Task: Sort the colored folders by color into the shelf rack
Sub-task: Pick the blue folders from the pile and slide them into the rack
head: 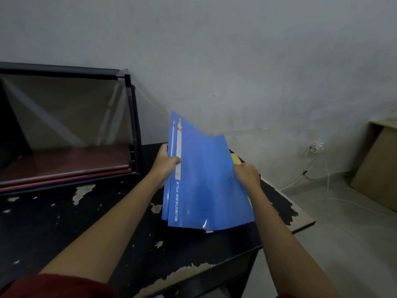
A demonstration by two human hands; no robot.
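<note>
I hold blue folders (pixel 204 179), at least two stacked, tilted up above the black table. My left hand (pixel 166 166) grips their left spine edge, thumb on the white label strip. My right hand (pixel 247 174) grips the right edge. A yellow folder (pixel 235 158) peeks out on the table behind my right hand, and a red and white edge shows under the blue folders' lower corner. The black metal shelf rack (pixel 131 117) stands at the left, with red folders (pixel 64 162) lying flat on its bottom level.
The black table (pixel 64 222) has a worn, peeling top; its right edge (pixel 300 226) drops to a grey floor. A grey wall runs behind. A cardboard box (pixel 378 168) and white cables (pixel 311 168) lie on the floor at the right.
</note>
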